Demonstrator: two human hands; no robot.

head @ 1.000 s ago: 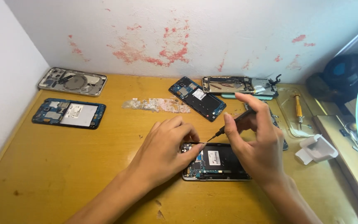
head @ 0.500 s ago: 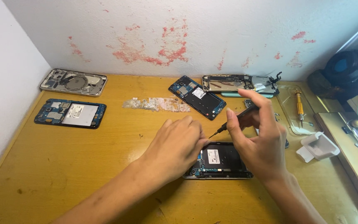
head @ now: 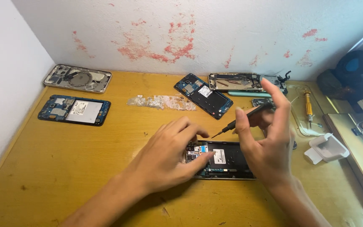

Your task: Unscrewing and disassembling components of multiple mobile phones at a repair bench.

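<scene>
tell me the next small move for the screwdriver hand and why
Probably lower the tip a little, down and left. The right hand holds the black screwdriver tilted, its tip hanging just above the top-left corner of the opened phone, not touching the board. The left hand already presses on that corner, steadying the phone on the wooden table.

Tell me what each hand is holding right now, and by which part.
The right hand holds a thin black screwdriver by its handle, tip free. The left hand holds nothing; its fingers rest on the opened phone.
</scene>
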